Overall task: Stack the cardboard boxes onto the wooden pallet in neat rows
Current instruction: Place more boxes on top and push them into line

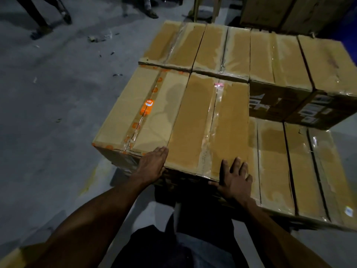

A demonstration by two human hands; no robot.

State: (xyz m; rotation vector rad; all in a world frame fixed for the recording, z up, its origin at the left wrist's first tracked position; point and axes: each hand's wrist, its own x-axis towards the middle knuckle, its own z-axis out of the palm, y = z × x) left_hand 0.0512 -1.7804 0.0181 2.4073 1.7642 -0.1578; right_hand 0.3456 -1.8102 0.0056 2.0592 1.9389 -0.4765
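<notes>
The pallet itself is hidden under the stacked boxes; only dark shapes show below the near box edge, too dim to make out. The box at lower left (11,256) is cut off by the frame, as are the far stack (289,12) at top right and the legs (40,14) of people at the top.

The near box (193,122) is a long brown corrugated carton, its top seam sealed with glossy clear tape. It lies on the upper layer, touching the left box (131,109), whose tape carries orange printed marks. Behind them runs a row of taped boxes (260,55); to the right a lower layer (289,167) shows, its tape wrinkled and shiny.

The left hand (152,163) rests flat, fingers straight and together, on the near corner where the two front boxes meet. The right hand (234,180) lies with fingers spread on the near box's right corner, thumb along the front edge.

The floor (58,93) is grey concrete, scuffed, with scattered small debris.
</notes>
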